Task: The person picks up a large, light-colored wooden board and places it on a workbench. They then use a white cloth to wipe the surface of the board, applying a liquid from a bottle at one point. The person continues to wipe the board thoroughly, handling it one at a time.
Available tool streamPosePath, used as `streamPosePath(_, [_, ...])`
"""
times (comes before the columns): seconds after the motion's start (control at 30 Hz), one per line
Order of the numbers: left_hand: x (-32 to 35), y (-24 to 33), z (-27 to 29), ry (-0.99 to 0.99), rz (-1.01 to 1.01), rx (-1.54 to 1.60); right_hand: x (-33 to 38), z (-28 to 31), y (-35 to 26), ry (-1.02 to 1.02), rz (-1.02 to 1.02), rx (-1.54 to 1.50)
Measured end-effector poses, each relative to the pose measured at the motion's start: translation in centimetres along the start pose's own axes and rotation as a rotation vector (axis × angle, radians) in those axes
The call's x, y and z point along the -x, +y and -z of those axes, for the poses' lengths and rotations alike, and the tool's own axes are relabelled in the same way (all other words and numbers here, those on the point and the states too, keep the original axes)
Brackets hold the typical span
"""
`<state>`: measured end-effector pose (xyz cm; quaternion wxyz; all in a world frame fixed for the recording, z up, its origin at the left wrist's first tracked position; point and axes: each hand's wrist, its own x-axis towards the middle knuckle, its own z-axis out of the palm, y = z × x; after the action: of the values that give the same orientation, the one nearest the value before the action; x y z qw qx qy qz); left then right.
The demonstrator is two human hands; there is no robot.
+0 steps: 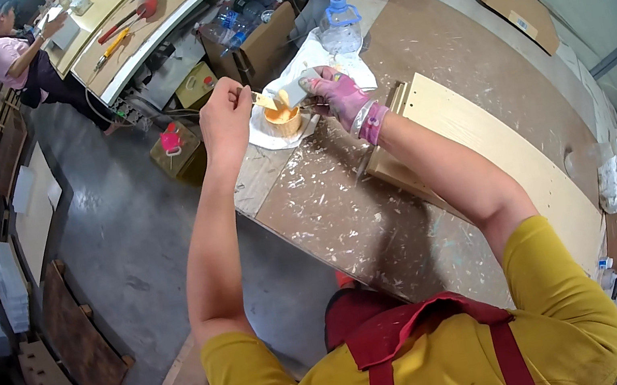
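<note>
The left hand (pixel 226 125), bare, is held near the left edge of the surface (pixel 322 223), its thumb and fingers pressed together, apparently around the end of a small yellow spatula (pixel 265 101). The cup (pixel 284 126) is placed just right of those fingers and lower, upright on a white cloth (pixel 266 141), so its long axis is set roughly vertical; orange paste (pixel 280 115) is seen in it. Above its mouth, the spatula is held close to a pale grey scraper (pixel 297 91), slanted down from upper right to lower left. The scraper is pinched by the fingers of the right hand (pixel 340 96), which is covered by a stained pink glove (pixel 361 106). The cup is thus flanked by both hands, neither clearly nearer. Farther right, stacked boards (pixel 476 123) are partly covered by the right forearm (pixel 446 161). The spatula's gripped end is hidden by the left fingers, and part of the cup's mouth by the tools; whether the blades touch cannot be told.
</note>
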<state>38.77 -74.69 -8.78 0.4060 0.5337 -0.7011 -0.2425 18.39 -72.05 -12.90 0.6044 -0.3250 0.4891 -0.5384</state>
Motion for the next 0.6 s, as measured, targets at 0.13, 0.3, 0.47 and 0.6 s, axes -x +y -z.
streamPosePath(0.13, [0.7,1.4,0.0,-0.032,-0.029,-0.051,-0.7,-2.1,0.3,0.066,0.19,0.165])
streamPosePath(0.3, [1.0,2.0,-0.2,0.045,-0.183,-0.21,-1.1,-2.4,0.6,0.187,0.276,0.276])
streamPosePath(0.47, [1.5,1.8,-0.7,-0.032,-0.185,-0.117,-1.1,-2.6,-0.6,0.225,0.245,0.426])
streamPosePath(0.6, [0.6,0.9,-1.3,-0.055,-0.199,-0.2,1.0,0.5,-4.7,0.159,0.136,-0.163])
